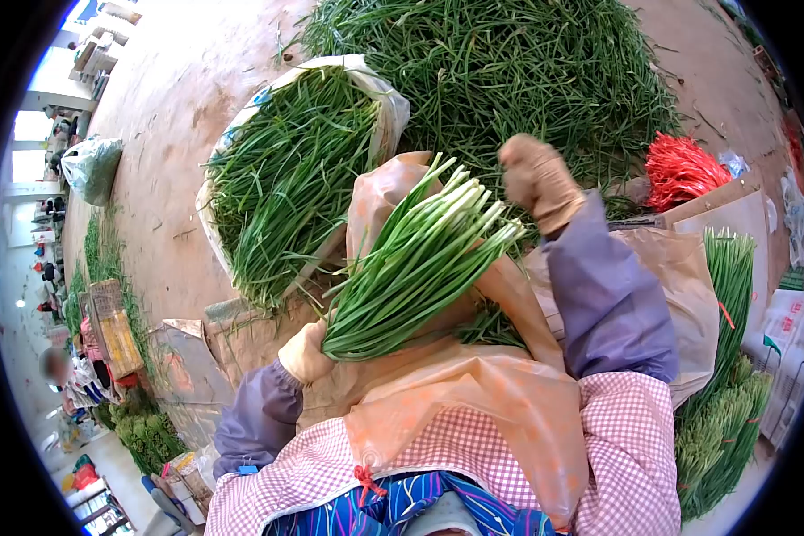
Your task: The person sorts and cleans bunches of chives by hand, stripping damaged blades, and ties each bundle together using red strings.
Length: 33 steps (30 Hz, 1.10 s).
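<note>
My left hand (305, 351), in a pale glove, grips a loose bunch of garlic chives (420, 268) low on its green leaf side. The whitish stalk ends fan up and to the right above my lap. My right hand (540, 183), in a brown glove, is raised past those ends, apart from the bunch. Its fingers are curled in and slightly blurred; anything inside them is hidden. An orange-tinted plastic apron (473, 389) covers my lap and knees.
Ahead lies a large heap of chives (527, 71). A white sack (389, 98) full of chives stands at the left. Red ties (682, 170) lie to the right, above tied chive bundles (724, 429). Another person (89, 344) is at the far left.
</note>
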{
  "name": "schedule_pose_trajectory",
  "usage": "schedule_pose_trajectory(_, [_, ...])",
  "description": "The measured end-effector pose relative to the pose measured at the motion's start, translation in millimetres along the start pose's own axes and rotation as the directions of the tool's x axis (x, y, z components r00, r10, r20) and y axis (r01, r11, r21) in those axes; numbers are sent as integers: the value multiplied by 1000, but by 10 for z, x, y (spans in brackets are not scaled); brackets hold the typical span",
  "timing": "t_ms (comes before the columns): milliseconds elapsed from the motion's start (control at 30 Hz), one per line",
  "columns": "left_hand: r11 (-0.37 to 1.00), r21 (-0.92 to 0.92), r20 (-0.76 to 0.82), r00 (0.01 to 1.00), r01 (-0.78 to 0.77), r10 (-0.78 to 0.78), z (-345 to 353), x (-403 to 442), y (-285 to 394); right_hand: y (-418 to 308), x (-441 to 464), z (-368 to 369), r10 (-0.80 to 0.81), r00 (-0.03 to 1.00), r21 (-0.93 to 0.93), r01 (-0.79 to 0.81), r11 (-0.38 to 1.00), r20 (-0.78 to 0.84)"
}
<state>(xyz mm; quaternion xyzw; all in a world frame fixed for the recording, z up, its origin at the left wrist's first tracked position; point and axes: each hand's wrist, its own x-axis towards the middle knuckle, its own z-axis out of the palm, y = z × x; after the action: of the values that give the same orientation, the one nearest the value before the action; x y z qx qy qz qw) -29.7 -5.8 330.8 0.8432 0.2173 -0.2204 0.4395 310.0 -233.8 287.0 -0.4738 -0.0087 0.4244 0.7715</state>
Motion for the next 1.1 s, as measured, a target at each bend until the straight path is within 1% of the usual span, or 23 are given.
schedule_pose_trajectory(33, [1000,-27,-28,999,-15,14,31,13,-41,-46,35,-258,-102,995,81,100,992,19])
schedule_pose_trajectory(67, [999,-30,-29,999,-31,30,51,21,-62,-168,58,-476,-93,994,118,99,988,-55])
schedule_pose_trajectory(100, [997,-56,-23,998,-51,50,69,36,-88,-222,-21,-522,-167,986,151,164,975,7])
schedule_pose_trajectory(167, [991,-104,-13,996,-88,87,88,64,-132,-159,-215,-501,-138,985,-124,124,984,-104])
schedule_pose_trajectory(200, [994,-99,-39,998,-54,50,54,43,43,-81,-338,-437,-74,994,-130,63,990,-82])
schedule_pose_trajectory(233, [997,-65,0,999,-36,36,35,39,55,8,-460,-374,0,995,-164,-17,986,-103])
schedule_pose_trajectory(267, [999,-31,35,999,-21,22,26,37,52,134,-591,-293,-185,972,-312,133,941,-143])
schedule_pose_trajectory(300, [1000,1,68,998,-1,1,32,30,42,237,-649,-207,-364,919,-455,262,851,-150])
schedule_pose_trajectory(333, [1000,11,68,998,13,-14,40,14,26,175,-685,-60,-454,891,-621,349,702,-13])
schedule_pose_trajectory(400, [999,42,67,997,30,-33,34,19,6,-127,-789,293,-535,789,-812,506,290,301])
schedule_pose_trajectory(433, [999,33,71,997,34,-36,27,14,28,-146,-746,382,-490,782,-872,483,83,386])
schedule_pose_trajectory(500, [999,13,76,996,36,-37,20,16,93,-13,-566,445,-387,815,-900,364,-240,432])
schedule_pose_trajectory(533, [999,20,67,997,32,-33,27,20,91,52,-473,436,-317,853,-895,319,-310,414])
schedule_pose_trajectory(633, [999,40,44,998,34,-35,50,-20,31,25,-388,465,-11,965,-941,253,-224,262])
schedule_pose_trajectory(667, [999,46,39,999,29,-31,54,-28,15,21,-421,425,-48,946,-937,308,-162,319])
schedule_pose_trajectory(767, [998,58,66,998,15,-19,63,-3,53,193,-453,364,-345,830,-889,457,-28,437])
schedule_pose_trajectory(800, [998,65,83,996,11,-16,55,8,72,293,-409,341,-431,813,-911,408,-59,392])
schedule_pose_trajectory(900, [1000,10,113,994,8,-9,61,26,76,283,-290,277,-83,883,-853,468,230,462])
schedule_pose_trajectory(933, [998,-30,134,990,51,-47,52,26,121,397,-306,303,-274,802,-794,584,168,531])
schedule_pose_trajectory(1000, [985,-107,179,977,135,-115,21,17,251,367,-360,336,-347,801,-774,581,253,488])
schedule_pose_trajectory(1033, [991,-58,179,978,123,-111,10,13,264,353,-376,347,-381,801,-761,579,294,462])
schedule_pose_trajectory(1067, [994,-8,180,978,110,-107,3,7,271,478,-340,311,-519,770,-742,581,333,370])
schedule_pose_trajectory(1100, [995,40,180,978,97,-102,0,5,269,314,-483,360,-334,932,-657,342,672,143])
